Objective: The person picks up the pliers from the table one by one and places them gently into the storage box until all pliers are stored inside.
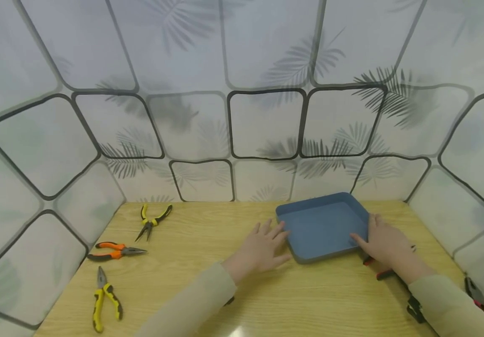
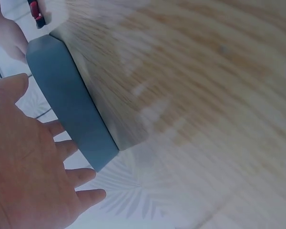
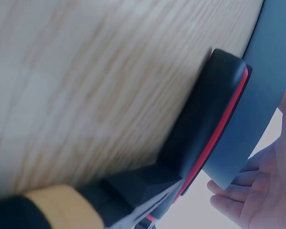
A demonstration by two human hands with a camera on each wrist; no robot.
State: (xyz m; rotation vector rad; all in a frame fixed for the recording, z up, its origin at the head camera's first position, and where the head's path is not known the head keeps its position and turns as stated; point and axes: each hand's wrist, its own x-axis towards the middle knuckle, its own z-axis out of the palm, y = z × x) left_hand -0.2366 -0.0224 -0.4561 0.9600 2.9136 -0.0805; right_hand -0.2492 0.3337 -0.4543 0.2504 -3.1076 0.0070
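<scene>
At left, orange pliers [image 1: 117,251] lie on the counter [image 1: 174,271]. Lower centre, the left hand [image 1: 260,248], released, has its fingers spread just left of the tray [image 1: 322,229], contact unclear. It sits right of centre, between both hands; the right hand [image 1: 389,243], nearer, rests loosely extended fingers on its right side.
</scene>
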